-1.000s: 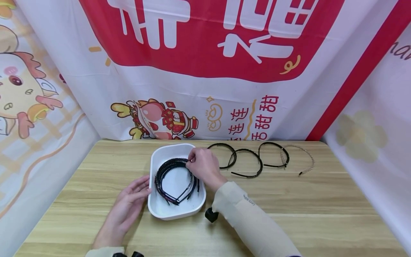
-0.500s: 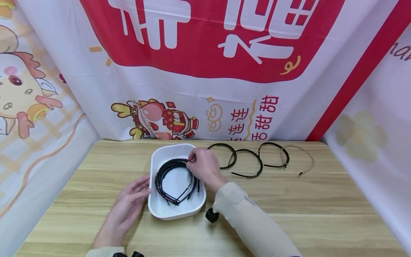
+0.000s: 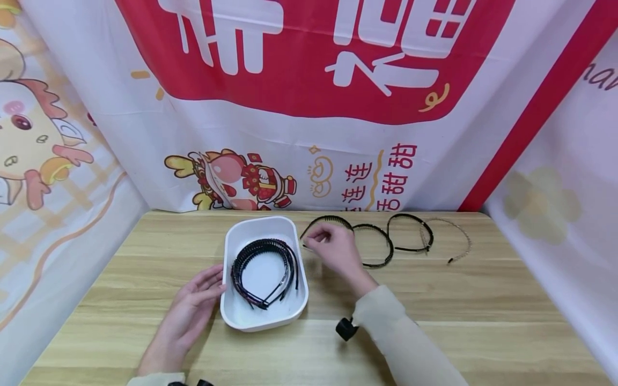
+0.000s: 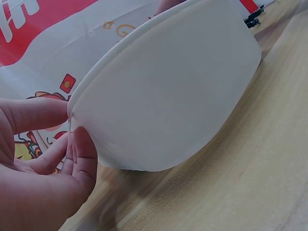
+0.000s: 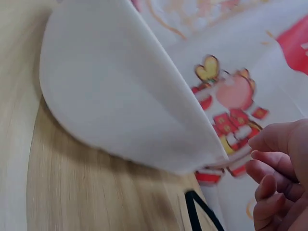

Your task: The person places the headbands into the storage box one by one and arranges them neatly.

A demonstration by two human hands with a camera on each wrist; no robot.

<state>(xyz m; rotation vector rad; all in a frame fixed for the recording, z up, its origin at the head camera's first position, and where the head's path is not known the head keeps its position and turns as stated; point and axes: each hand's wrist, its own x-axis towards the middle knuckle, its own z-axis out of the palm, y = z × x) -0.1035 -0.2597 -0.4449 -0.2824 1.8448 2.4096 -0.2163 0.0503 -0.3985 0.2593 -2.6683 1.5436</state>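
A white plastic bin (image 3: pixel 230 317) stands on the wooden table with several black toothed headbands (image 3: pixel 264 245) nested inside it. My left hand (image 3: pixel 194 304) holds the bin at its left side. In the left wrist view, that thumb (image 4: pixel 41 113) meets the rim while curled fingertips (image 4: pixel 83 147) lie against the outer wall. Just right of the bin, my right hand (image 3: pixel 335 249) hovers with thumb and fingers bent loosely and nothing between them. Behind it, a black headband (image 3: pixel 315 221) on the table is partly hidden by the hand.
Farther right lie another black toothed headband (image 3: pixel 389 252), a smooth-looking black headband (image 3: pixel 410 216) and a thin, pale, beaded-looking headband (image 3: pixel 464 234), the last two overlapping. A printed curtain (image 3: pixel 309 107) hangs at the table's back edge. Bare wood (image 3: pixel 463 327) stretches along the right front.
My right hand has left the headbands inside the bin, crossed its right rim and moved to the right over the table. My left hand has stayed at the bin.
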